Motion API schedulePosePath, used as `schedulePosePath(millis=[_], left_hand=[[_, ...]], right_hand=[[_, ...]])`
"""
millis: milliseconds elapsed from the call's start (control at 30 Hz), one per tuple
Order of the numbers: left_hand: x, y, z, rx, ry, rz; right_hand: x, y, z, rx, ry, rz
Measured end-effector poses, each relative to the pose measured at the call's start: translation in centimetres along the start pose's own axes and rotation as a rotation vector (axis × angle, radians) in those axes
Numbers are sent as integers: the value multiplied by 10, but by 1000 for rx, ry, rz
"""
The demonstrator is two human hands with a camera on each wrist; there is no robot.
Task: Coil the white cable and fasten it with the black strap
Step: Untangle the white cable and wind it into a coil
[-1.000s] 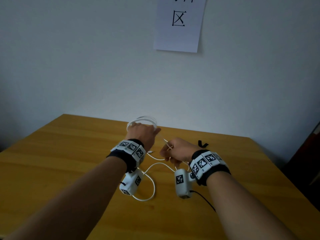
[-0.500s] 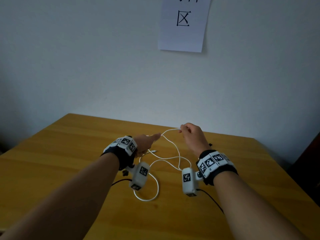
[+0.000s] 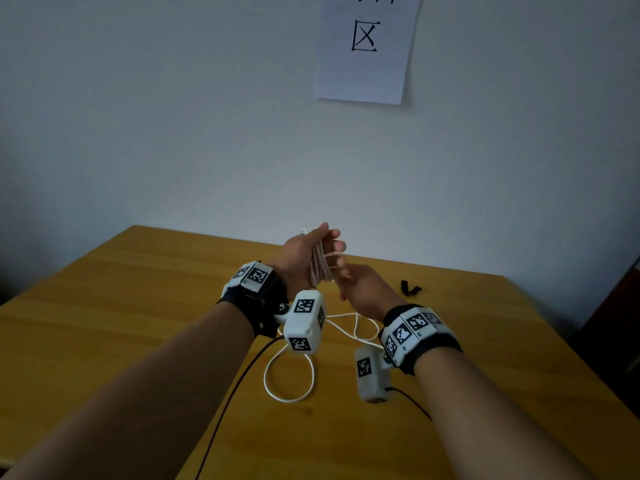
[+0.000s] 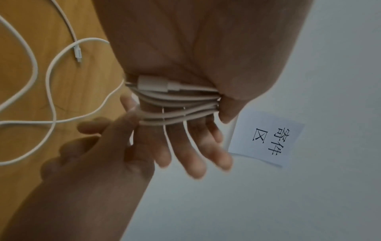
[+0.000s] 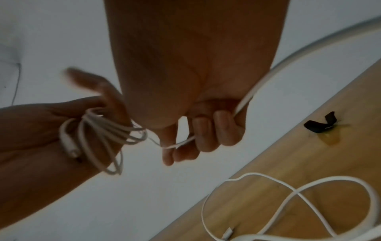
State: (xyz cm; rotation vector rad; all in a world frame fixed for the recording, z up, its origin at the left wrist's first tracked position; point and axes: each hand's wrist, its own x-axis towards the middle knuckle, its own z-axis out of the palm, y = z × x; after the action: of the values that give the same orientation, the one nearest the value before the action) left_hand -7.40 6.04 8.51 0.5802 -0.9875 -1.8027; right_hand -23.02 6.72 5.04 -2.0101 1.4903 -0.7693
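Observation:
The white cable (image 3: 320, 268) is wound in several turns round my raised left hand (image 3: 311, 251), whose fingers point up and spread. In the left wrist view the thumb presses the turns (image 4: 177, 104) and one plug against the palm. My right hand (image 3: 360, 289) sits just right of the coil, fingers curled round the running strand (image 5: 181, 141). The rest of the cable lies in loose loops (image 3: 289, 398) on the table, its free plug (image 5: 227, 231) among them. The black strap (image 3: 410, 289) lies folded on the table, right of my right hand, untouched.
The wooden table (image 3: 138, 306) stands against a pale wall with a paper sign (image 3: 363, 46). Black leads from the wrist cameras trail over the near table (image 3: 235, 393). A dark object (image 3: 616, 306) stands off the table's right side.
My left hand has risen and turned upright with its fingers spread. My right hand came back from the far side to just beside it, laying more cable on the coil.

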Motion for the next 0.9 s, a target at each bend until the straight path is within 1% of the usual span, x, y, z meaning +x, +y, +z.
schedulePosePath(millis=[67,133,233,333,400,467,533,667,733,800,900], left_hand=[[-2,-2,3,41,29,62],[-1,-4,1,138,85,124],[5,-6,-5,381,236,204],[13,-9,-19,663,306,265],[17,-13,-32,840,324,241],[15,-15,-39,1070,304,207],[10,-16,-38,1246,297,120],[6,-19,-40,1562,242,-56],[4,-21,-41,1711,246,-80],[3,-22,-38,1737,232,-103],[4,-24,-35,1599,208,-144]], right_hand=[[2,-3,3,-29,-73,-11],[3,-5,6,-18,-141,26],[1,-9,7,38,-201,108],[-4,-11,2,54,-259,150],[-6,-11,0,53,-273,151],[-6,-11,-2,9,-240,120],[-6,-12,-5,-23,-195,72],[-3,-9,-8,-20,-104,31],[-2,-8,-9,-16,-51,18],[1,-6,-10,12,4,14],[2,-1,-10,44,78,14]])
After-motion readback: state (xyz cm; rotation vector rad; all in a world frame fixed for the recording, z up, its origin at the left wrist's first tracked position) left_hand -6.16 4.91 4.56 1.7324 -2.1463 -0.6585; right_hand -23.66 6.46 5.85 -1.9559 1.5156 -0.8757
